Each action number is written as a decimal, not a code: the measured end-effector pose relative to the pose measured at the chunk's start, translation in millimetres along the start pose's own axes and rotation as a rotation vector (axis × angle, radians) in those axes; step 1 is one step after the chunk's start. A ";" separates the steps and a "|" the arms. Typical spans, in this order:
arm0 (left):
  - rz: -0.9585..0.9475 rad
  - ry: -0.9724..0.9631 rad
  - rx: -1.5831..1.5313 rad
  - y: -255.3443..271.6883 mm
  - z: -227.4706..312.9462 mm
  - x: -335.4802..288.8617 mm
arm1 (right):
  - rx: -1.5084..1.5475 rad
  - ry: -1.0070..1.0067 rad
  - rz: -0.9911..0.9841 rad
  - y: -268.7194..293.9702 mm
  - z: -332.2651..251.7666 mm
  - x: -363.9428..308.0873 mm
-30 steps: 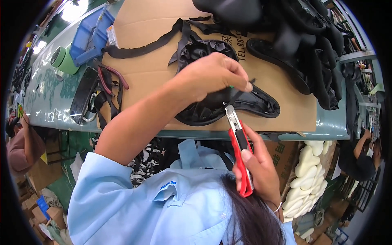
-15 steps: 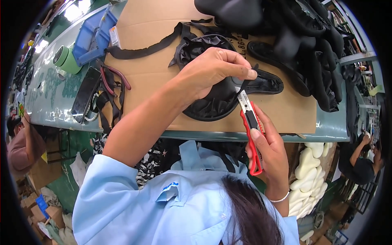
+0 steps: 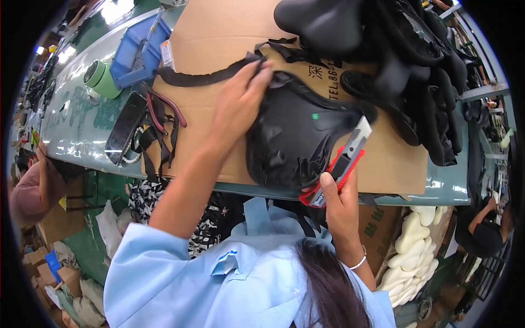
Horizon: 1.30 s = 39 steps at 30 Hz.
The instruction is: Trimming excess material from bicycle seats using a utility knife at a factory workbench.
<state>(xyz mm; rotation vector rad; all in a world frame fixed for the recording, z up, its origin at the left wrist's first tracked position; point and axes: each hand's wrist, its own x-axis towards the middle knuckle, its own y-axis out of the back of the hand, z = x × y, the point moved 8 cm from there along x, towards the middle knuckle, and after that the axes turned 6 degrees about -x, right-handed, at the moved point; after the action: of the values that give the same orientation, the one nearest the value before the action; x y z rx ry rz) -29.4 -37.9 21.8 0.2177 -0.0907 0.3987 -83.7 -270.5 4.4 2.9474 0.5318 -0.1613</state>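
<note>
A black bicycle saddle (image 3: 290, 134) lies underside up on cardboard, with gathered cover fabric along its rim and a small green dot. My left hand (image 3: 240, 98) is closed at the saddle's far left edge, its fingers pinching a black fabric strip (image 3: 259, 59). In my right hand (image 3: 341, 205) is a red utility knife (image 3: 343, 167), blade out and pointing away to the right. Its blade shows over the saddle's narrow nose; whether they touch I cannot tell.
Black saddles (image 3: 383, 60) are heaped at the far right. Pliers (image 3: 158, 112), a dark phone (image 3: 124, 128), fabric scraps, a blue bin (image 3: 139, 52) and a green container (image 3: 101, 79) stand leftward. Cream foam pieces (image 3: 413, 251) lie below the table at right. Other people work at both sides.
My left hand has moved left and away from the saddle's nose, bringing a strip along. The saddle has turned. My right hand has shifted slightly left, with the knife tilted more rightward.
</note>
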 end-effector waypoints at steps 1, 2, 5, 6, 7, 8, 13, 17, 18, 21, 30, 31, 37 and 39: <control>0.141 -0.022 0.012 20.9 -2.6 -24.6 | -0.103 0.138 0.061 0.6 -10.7 2.6; 0.267 -0.052 0.008 36.1 -1.4 -48.2 | -0.095 0.144 0.061 1.1 -17.8 6.9; 0.539 0.097 -0.099 56.2 -6.2 -136.4 | -0.037 0.012 0.053 4.7 -33.4 41.9; 0.506 0.009 0.169 57.2 11.9 -144.6 | -0.118 0.023 0.042 11.9 -31.1 58.6; 0.469 -0.083 0.433 53.0 30.8 -144.9 | -0.202 0.035 0.031 20.6 -25.3 70.1; 0.469 -0.086 0.431 50.9 44.6 -137.6 | -0.203 0.038 0.034 24.7 -19.7 74.0; 0.033 -0.237 0.645 -25.5 83.7 -85.8 | -0.298 -0.075 -0.062 29.9 -26.4 60.9; -0.081 -0.068 0.494 -68.4 46.7 -73.9 | -0.490 0.243 0.079 59.2 -50.6 34.0; -0.085 -0.065 0.492 -68.7 44.5 -75.5 | -0.640 0.408 0.042 60.2 -63.8 28.3; -0.050 -0.077 0.309 -64.6 44.2 -84.4 | -0.835 0.459 -0.062 59.5 -85.5 12.9; 0.115 -0.077 0.045 -48.6 39.8 -86.8 | -1.437 0.361 -0.406 27.2 -97.7 2.0; 0.156 -0.024 -0.081 -41.9 34.5 -84.9 | -1.445 0.351 -0.399 27.5 -93.5 -6.8; 0.371 -0.115 -0.599 -28.9 26.6 -97.8 | -1.154 0.181 -0.012 34.0 -57.7 -55.4; 0.300 0.102 -0.724 -37.6 23.2 -96.0 | -1.136 0.202 0.030 38.0 -55.0 -46.9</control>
<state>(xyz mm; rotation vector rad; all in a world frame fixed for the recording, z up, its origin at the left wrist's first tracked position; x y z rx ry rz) -103.7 -112.9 24.7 -0.5364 -0.1622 0.6478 -109.5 -312.9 69.2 1.8561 0.3989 0.3400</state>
